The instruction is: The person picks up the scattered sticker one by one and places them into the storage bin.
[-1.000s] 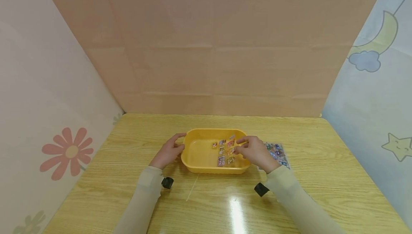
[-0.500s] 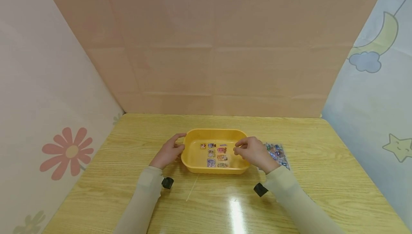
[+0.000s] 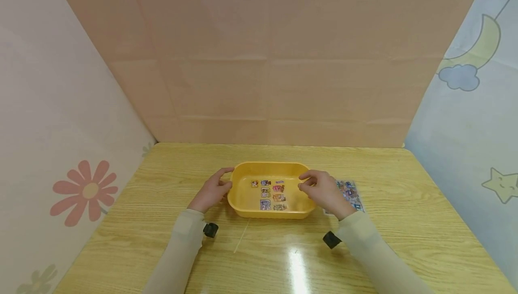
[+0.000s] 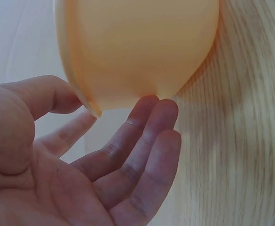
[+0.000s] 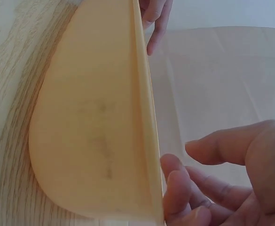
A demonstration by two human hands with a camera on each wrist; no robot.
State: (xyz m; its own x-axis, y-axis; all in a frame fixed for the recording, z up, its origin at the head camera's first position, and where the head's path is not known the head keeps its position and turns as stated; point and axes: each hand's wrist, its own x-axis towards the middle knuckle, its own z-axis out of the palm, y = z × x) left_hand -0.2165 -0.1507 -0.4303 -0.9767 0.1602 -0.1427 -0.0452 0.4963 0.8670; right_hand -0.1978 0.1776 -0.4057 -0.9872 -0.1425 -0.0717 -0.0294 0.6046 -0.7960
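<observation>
A yellow plastic tub (image 3: 243, 204) stands on the wooden table. Several small colourful printed stickers (image 3: 265, 193) lie in rows on its floor; whether a clear sheet carries them is too small to tell. My left hand (image 3: 210, 190) holds the tub's left end, thumb at the rim and fingertips against the outer wall in the left wrist view. Over the tub's right end is my right hand (image 3: 323, 191), its thumb apart from its bent fingers and nothing visible between them. In the right wrist view those fingers are close to the rim (image 5: 149, 108).
To the right of the tub, partly behind my right hand, lies a clear packet or sheet (image 3: 351, 193) with many coloured prints. A beige paper wall (image 3: 267, 82) rises behind the table (image 3: 182, 159). Patterned walls flank both sides.
The stickers have shifted left together in the tub and now look flat. My right hand, whose fingertips were near them, has drawn slightly right with its fingers spread. The left hand stays put.
</observation>
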